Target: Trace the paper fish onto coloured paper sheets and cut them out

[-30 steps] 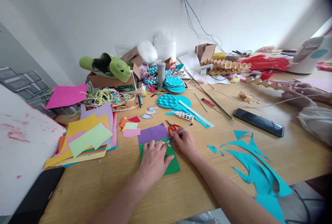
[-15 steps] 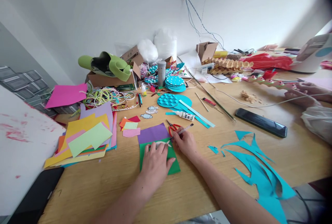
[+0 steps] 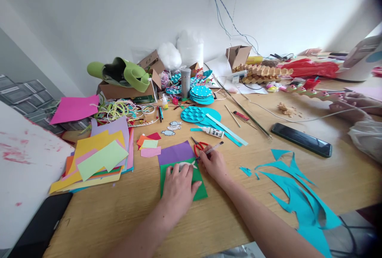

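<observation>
My left hand (image 3: 178, 184) lies with its fingers spread on a sheet of green paper (image 3: 199, 192), pressing down a white fish-shaped cutout (image 3: 187, 165) that it partly covers. A slim grey pen (image 3: 213, 148) is pinched in my right hand (image 3: 215, 165), its lower end near the cutout's tail. Purple paper (image 3: 175, 152) lies just beyond the green sheet. Scissors (image 3: 200, 145) with red handles rest close behind my right fingers. Several small fish cutouts (image 3: 168, 132) lie farther back.
Coloured paper sheets (image 3: 101, 158) are stacked at left. Blue paper scraps (image 3: 301, 188) and a phone (image 3: 301, 139) lie at right. A glue bottle (image 3: 214, 132), blue discs (image 3: 193, 114) and a grey flask (image 3: 185, 83) stand or lie behind. Another person's hand (image 3: 350, 104) is at far right.
The view has shifted very slightly. My left hand stays on the green paper and my right hand keeps the pen in nearly the same place.
</observation>
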The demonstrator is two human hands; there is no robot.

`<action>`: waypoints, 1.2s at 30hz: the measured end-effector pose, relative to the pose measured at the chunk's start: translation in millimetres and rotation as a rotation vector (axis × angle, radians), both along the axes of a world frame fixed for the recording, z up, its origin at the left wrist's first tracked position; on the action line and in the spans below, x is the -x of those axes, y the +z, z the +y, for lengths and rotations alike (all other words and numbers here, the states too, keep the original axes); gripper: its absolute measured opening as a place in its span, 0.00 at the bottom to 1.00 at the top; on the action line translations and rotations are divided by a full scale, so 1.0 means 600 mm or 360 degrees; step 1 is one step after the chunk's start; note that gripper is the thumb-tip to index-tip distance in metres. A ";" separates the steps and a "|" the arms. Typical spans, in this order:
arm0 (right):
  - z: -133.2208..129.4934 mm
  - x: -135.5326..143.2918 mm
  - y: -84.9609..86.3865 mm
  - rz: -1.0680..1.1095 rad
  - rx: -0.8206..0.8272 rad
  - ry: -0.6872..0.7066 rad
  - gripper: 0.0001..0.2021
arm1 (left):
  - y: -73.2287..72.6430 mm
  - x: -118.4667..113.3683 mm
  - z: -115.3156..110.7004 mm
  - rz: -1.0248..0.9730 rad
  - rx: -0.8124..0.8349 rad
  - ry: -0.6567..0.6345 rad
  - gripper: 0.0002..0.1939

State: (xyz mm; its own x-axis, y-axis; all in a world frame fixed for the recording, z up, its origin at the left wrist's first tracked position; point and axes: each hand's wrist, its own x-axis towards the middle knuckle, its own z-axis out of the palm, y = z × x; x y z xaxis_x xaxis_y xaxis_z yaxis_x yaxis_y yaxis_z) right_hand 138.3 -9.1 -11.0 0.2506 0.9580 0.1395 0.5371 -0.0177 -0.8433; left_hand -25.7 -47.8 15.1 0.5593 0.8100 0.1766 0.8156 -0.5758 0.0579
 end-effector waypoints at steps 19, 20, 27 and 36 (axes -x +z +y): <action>-0.006 0.004 0.007 -0.0134 -0.0034 0.0011 0.14 | 0.004 -0.003 0.010 -0.0026 0.0052 0.0006 0.18; -0.006 0.004 0.007 -0.0152 -0.0045 0.0014 0.14 | 0.004 -0.003 0.010 -0.0027 0.0054 0.0006 0.18; -0.008 0.006 -0.001 -0.0240 -0.0206 0.0039 0.14 | 0.004 -0.003 0.012 0.0004 0.0051 -0.0012 0.18; -0.010 0.004 -0.009 -0.0285 -0.0307 0.0085 0.12 | 0.002 -0.002 0.013 0.0007 0.0053 -0.0026 0.19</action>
State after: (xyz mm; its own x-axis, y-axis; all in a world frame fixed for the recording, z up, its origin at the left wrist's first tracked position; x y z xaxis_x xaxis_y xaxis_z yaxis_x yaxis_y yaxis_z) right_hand 135.7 -15.2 -16.7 0.1551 0.9206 0.3584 0.6740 0.1666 -0.7197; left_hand -24.7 -39.9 16.4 0.5732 0.8061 0.1470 0.8064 -0.5868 0.0734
